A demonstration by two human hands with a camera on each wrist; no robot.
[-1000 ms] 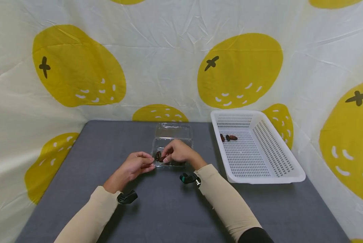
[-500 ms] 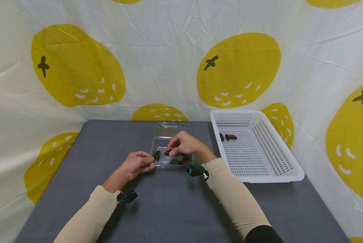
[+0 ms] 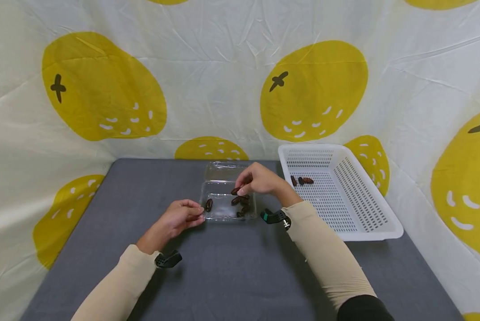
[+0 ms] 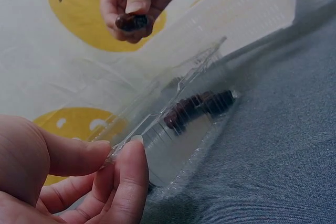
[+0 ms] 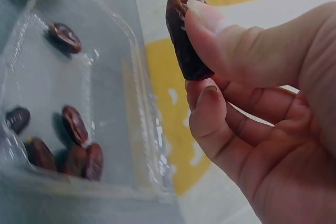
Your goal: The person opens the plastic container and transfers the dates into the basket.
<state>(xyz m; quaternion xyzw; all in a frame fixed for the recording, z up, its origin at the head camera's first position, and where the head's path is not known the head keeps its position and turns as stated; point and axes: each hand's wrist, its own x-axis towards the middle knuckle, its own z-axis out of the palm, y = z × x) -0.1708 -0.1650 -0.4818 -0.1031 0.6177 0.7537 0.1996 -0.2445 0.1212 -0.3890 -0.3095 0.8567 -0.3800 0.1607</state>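
Note:
My right hand (image 3: 260,178) pinches a brown date (image 5: 187,38) between thumb and fingers, above the far right part of a clear plastic box (image 3: 224,218). With thumb and fingertips my left hand (image 3: 182,218) grips the rim at the box's left side; the left wrist view shows this pinch closely. Inside the box, one date (image 3: 208,205) lies alone at the left. Several more dates (image 5: 76,124) are bunched at the right side. The box's clear lid (image 3: 224,171) stands open at the back, partly hidden behind my right hand.
A white perforated basket (image 3: 340,236) stands to the right on the grey-covered table (image 3: 232,276). A few dates (image 3: 308,181) lie at the left of its floor. Behind the table hangs a white cloth (image 3: 212,89) printed with yellow fruit.
My right hand has moved from the box's left part up and to the right, carrying the pinched date and uncovering the dates at the right. My left hand has stayed at the rim.

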